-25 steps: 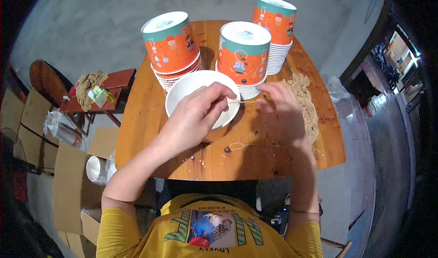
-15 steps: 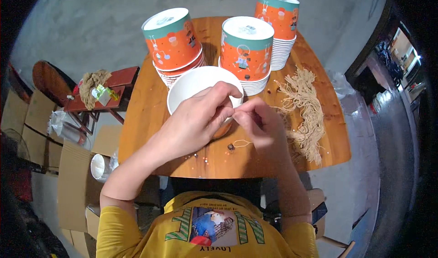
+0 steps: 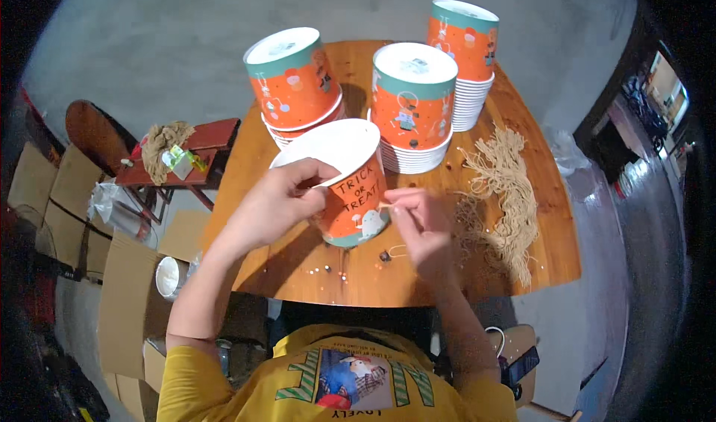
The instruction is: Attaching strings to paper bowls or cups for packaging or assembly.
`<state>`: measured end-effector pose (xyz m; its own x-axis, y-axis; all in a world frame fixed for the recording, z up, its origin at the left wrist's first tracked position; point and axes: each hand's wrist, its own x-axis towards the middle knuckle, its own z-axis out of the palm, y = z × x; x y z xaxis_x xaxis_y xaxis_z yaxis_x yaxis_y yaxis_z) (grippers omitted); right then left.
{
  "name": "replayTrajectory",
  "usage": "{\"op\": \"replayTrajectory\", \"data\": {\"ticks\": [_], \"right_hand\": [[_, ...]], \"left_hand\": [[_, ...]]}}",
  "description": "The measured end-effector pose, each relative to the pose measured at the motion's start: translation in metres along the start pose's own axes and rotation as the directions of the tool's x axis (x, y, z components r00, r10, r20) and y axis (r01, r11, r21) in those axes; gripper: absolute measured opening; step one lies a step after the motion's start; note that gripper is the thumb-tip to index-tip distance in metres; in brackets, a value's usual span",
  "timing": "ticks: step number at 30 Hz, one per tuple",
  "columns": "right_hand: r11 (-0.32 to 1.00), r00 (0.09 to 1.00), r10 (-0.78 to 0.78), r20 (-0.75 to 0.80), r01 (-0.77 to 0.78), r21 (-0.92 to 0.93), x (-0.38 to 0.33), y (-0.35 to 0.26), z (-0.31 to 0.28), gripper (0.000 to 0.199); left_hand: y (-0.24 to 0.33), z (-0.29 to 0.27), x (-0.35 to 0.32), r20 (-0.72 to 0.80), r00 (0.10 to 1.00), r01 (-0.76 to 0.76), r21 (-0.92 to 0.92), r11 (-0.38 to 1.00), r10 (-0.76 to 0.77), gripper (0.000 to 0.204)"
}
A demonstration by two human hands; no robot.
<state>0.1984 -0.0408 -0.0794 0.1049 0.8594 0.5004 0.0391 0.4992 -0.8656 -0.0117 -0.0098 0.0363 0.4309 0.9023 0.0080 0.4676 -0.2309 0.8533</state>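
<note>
My left hand (image 3: 277,202) grips the near rim of an orange paper bucket (image 3: 344,220), thumb and fingers pinching its wall. The bucket is tilted, its white inside facing up and its dark-lettered side with a pale ghost figure toward me. Beside its right wall my right hand (image 3: 422,224) is closed in a pinch on a thin beige cord (image 3: 385,206), whose end lies close to the bucket. Where the cord meets the wall is too small to make out. A small dark lump (image 3: 385,256) and a loop of cord lie on the table below.
Upside-down bucket stacks stand behind: a left one (image 3: 287,75), a middle one (image 3: 412,112) and a far right one (image 3: 466,41). A beige cord bundle (image 3: 511,198) lies on the wooden table (image 3: 556,261) at right. A red bench (image 3: 216,135) and cardboard (image 3: 123,302) are at left.
My left hand has shifted left along the rim and turned the bucket, bringing its printed side into view. The right hand has come away from the left, still pinching the cord.
</note>
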Motion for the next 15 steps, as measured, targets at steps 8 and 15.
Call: {"op": "replayTrajectory", "data": {"ticks": [8, 15], "right_hand": [[0.985, 0.992, -0.089, 0.091, 0.101, -0.137, 0.003, -0.013, 0.026, 0.008], [0.938, 0.971, -0.204, 0.127, 0.231, -0.258, 0.005, -0.018, 0.028, 0.007]], "left_hand": [[-0.021, -0.027, -0.004, -0.013, 0.996, 0.081, -0.251, 0.965, -0.087, 0.027], [-0.018, -0.034, -0.005, 0.053, 0.993, 0.112, -0.285, 0.952, -0.101, 0.029]]}}
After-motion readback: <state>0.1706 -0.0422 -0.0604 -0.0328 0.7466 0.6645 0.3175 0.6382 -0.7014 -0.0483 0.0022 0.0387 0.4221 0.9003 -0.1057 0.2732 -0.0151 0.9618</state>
